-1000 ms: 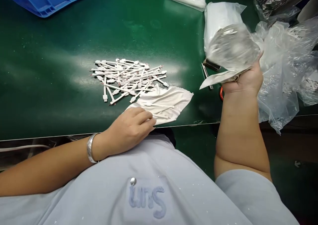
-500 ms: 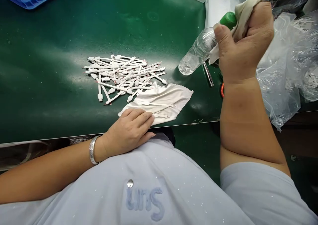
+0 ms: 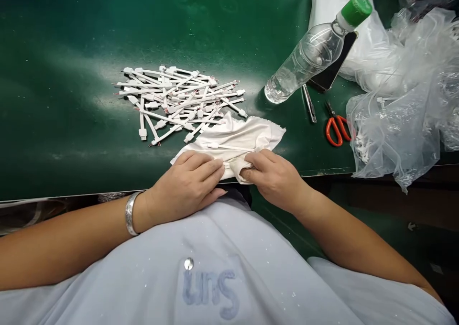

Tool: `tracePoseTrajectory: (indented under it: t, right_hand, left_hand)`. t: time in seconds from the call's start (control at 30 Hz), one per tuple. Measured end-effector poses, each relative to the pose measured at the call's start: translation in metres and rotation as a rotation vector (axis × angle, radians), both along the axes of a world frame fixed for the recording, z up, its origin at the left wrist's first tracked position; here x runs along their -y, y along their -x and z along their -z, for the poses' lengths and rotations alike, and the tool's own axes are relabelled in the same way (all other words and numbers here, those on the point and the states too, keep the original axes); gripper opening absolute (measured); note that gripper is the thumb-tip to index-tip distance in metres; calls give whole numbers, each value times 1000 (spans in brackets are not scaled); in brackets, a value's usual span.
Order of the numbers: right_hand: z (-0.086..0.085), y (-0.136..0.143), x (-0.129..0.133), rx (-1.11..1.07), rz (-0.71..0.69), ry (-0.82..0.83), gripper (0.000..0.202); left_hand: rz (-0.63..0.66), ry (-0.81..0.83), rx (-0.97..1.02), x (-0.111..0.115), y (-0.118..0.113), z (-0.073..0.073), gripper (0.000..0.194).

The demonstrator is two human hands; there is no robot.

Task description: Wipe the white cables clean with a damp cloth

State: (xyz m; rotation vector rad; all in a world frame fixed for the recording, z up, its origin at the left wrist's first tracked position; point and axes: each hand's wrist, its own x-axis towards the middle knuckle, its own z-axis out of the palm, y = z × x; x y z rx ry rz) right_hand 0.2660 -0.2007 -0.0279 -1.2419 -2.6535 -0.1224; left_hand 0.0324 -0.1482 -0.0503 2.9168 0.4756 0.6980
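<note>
At the table's front edge my left hand (image 3: 188, 181) lies with its fingers together, holding down one end of a short white cable (image 3: 225, 163) on a white cloth (image 3: 229, 129). My right hand (image 3: 274, 174) is closed on a small folded cloth (image 3: 239, 166), which touches that cable just beside my left fingertips. Another short white cable (image 3: 229, 146) lies across the cloth above. A heap of short white cables (image 3: 179, 100), with plug ends and bare reddish wire ends, lies beyond my left hand.
A clear bottle with a green cap (image 3: 304, 59) stands to the right of the heap. Near it are a dark phone (image 3: 335, 67), a silver pen-like tool (image 3: 309, 104) and orange-handled scissors (image 3: 337, 129). Plastic bags (image 3: 401, 119) lie at the right edge of the green table (image 3: 71, 138).
My right hand has come down from the bottle's cap to the cable, with the folded cloth still in it. My left hand stays in place. The bottle now stands free.
</note>
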Motion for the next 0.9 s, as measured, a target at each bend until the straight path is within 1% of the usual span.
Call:
tracePoseTrajectory:
  t: [0.1,0.27,0.43,0.63,0.8,0.9]
  right_hand:
    - [-3,3,-2,44,-25,-21,27]
    - [-4,7,-4,19,-54,-6,28]
    - [-8,-2,0,44,-31,9,26]
    - [-1,7,-4,-14,-38,-23,28]
    - [-7,-6,4,52,-11,-5,27]
    - [-8,-4,5,64,-16,-29,28]
  left_hand:
    - [4,6,-5,0,0,-1,28]
    - [-5,35,-16,-2,0,-1,24]
    - [10,67,3,-3,0,-2,22]
    - [22,87,-46,-4,1,-5,22]
    - [15,75,-5,-4,1,-3,22]
    - [33,90,-21,-4,1,-4,23]
